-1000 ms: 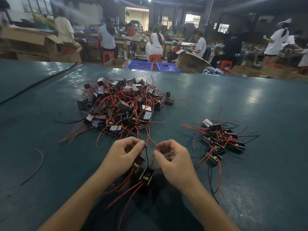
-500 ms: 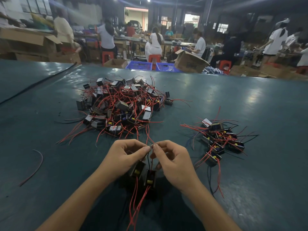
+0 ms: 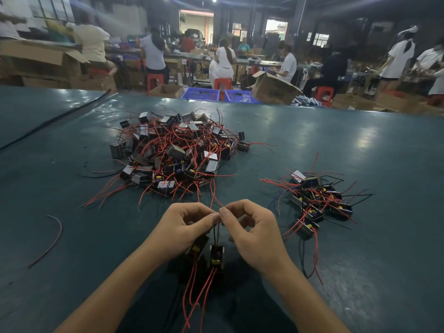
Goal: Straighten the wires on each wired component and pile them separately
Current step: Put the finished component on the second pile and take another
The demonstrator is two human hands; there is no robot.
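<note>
My left hand (image 3: 185,227) and my right hand (image 3: 254,234) meet fingertip to fingertip above the green table (image 3: 360,145), pinching thin wires. One small black wired component (image 3: 217,257) with a yellow core hangs from those wires between the hands, red leads trailing toward me. A second component (image 3: 198,247) sits half hidden under my left palm. A big tangled heap of components (image 3: 175,152) with red wires lies beyond the hands. A smaller pile (image 3: 317,200) lies to the right.
A loose red wire (image 3: 51,239) lies on the table at left. A black cable (image 3: 55,118) runs across the far left. Beyond the table edge stand cardboard boxes (image 3: 274,88), blue crates (image 3: 200,94), red stools and several seated people.
The hands drew together until the fingertips touch. The hanging component swung from tilted to upright, and its red leads now trail straight down toward me.
</note>
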